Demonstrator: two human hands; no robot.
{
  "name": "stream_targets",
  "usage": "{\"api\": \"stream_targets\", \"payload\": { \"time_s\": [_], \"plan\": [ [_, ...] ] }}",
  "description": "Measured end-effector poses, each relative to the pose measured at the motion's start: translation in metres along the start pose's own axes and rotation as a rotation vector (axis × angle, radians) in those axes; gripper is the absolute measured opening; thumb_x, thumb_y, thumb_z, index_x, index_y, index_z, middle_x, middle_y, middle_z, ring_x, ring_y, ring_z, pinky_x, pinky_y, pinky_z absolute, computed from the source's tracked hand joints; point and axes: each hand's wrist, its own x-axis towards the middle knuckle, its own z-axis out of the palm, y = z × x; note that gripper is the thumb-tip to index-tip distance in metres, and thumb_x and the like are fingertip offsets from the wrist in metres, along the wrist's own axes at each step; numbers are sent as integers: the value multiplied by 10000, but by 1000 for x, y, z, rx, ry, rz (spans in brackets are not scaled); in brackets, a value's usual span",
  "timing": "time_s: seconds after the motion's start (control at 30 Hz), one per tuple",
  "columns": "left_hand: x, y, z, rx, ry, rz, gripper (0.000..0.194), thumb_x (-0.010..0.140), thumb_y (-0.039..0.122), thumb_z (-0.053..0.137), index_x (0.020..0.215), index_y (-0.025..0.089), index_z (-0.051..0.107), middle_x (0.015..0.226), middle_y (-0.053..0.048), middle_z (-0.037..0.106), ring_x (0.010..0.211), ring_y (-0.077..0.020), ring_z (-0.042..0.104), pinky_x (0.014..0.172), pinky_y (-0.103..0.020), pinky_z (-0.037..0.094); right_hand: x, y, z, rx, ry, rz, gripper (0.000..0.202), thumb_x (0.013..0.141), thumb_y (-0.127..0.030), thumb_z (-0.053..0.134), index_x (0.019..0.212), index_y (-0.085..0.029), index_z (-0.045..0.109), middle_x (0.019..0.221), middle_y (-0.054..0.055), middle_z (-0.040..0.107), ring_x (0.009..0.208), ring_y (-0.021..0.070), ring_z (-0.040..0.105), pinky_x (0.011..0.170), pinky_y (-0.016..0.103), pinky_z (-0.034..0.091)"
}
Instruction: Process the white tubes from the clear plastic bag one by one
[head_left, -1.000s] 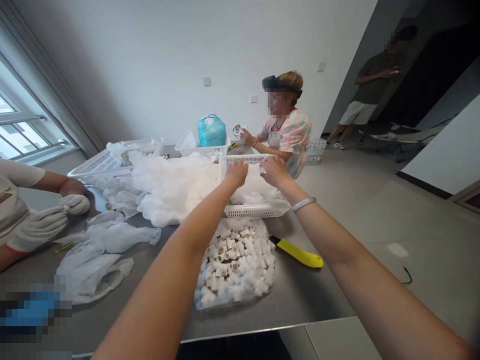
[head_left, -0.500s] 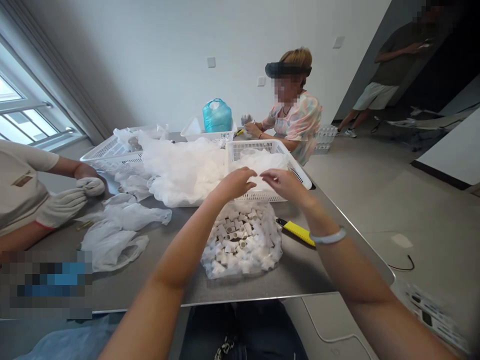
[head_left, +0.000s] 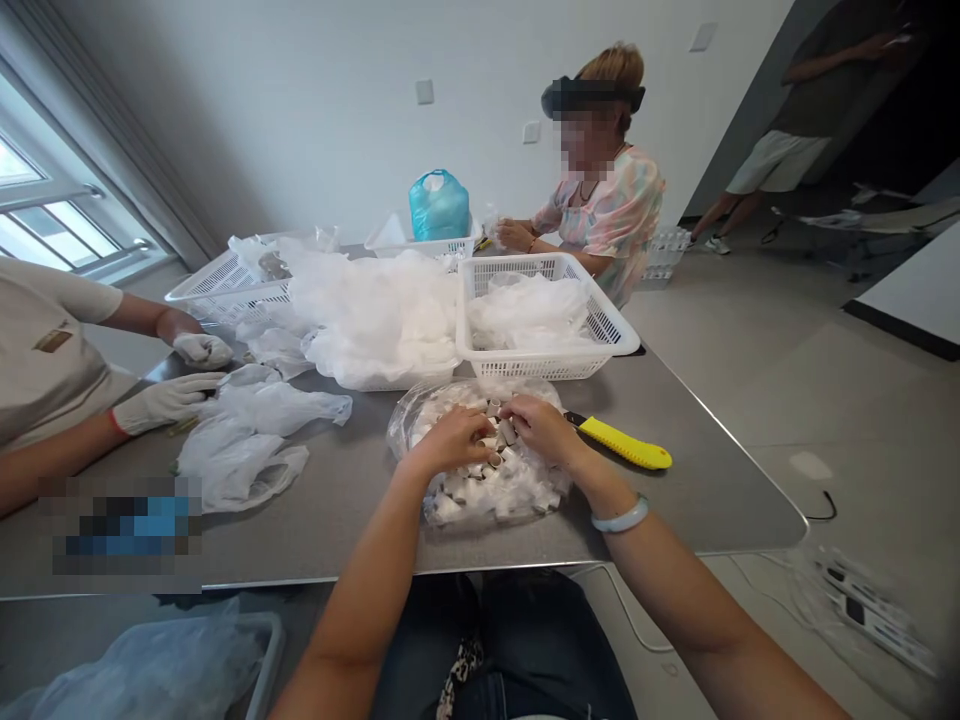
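Observation:
A clear plastic bag [head_left: 405, 425] lies spread on the table in front of me, filled with many short white tube pieces [head_left: 487, 480], like small pipe fittings. My left hand [head_left: 457, 438] reaches over the pile from the left; its fingers are bent, with a gap between them and the thumb. From the right, my right hand [head_left: 541, 428] has its fingers closed at one white tube piece [head_left: 508, 432] near the middle of the pile. Just right of the bag lies a yellow-handled knife [head_left: 626, 443], its dark end near my right wrist.
Behind the bag stands a white basket [head_left: 540, 368] with thin white plastic inside. A heap of white bags [head_left: 382, 320] is left of it. Crumpled bags [head_left: 255, 430] lie near a co-worker's gloved hand [head_left: 165, 400]. Another person [head_left: 600, 200] sits at the far end.
Both my hands have come down and back from above the basket to the tube pieces in the bag. The left co-worker's gloved hands have moved apart, one towards the crumpled bags.

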Motion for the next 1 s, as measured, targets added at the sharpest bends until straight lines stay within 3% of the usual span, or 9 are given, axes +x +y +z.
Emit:
{"api": "stream_targets", "payload": {
  "time_s": [0.13,0.27,0.4,0.53,0.77,0.9,1.0],
  "plan": [
    [1,-4,2,-223,35,-65,83,729,228,614,752,159,654,728,-25,648,727,-178,573,653,-269,405,-2,-2,2,-18,37,-73,221,801,-73,452,820,-194,636,801,52,643,809,182,566,726,300,435],
    [2,-12,5,-598,211,-154,172,752,261,595,869,146,647,752,-36,657,679,-167,612,596,-260,444,0,-5,-1,97,131,-124,190,843,-145,459,873,-199,638,820,56,652,832,194,563,758,329,442],
    [2,-15,5,-902,223,-119,233,717,291,667,894,143,638,728,-33,658,663,-163,635,584,-253,476,1,-12,-6,295,107,-104,170,876,-274,474,892,-209,630,852,43,666,806,177,593,729,305,456],
    [1,-11,2,-1032,201,-36,257,669,253,733,886,140,655,770,-40,662,691,-146,616,602,-241,477,-1,-17,-7,357,83,-72,149,847,-299,525,931,-205,603,812,26,649,717,153,593,646,262,455],
    [1,-10,2,-1183,208,-57,240,636,202,764,836,124,657,756,-27,651,694,-118,599,644,-225,464,-3,-18,1,277,205,-135,62,844,-275,539,858,-217,556,745,1,605,666,135,565,612,241,438],
    [1,-11,2,-1231,229,-62,239,622,215,777,804,120,655,770,-32,659,707,-121,604,656,-225,468,-4,-15,4,155,265,-189,144,860,-291,526,737,-215,520,666,0,564,616,139,529,575,250,416],
    [0,-11,2,-1264,234,-72,262,632,247,773,827,128,642,750,-19,652,689,-120,611,637,-221,477,-5,-16,0,112,324,-242,121,886,-256,477,790,-216,540,699,16,574,657,152,534,617,271,430]
  ]
}}
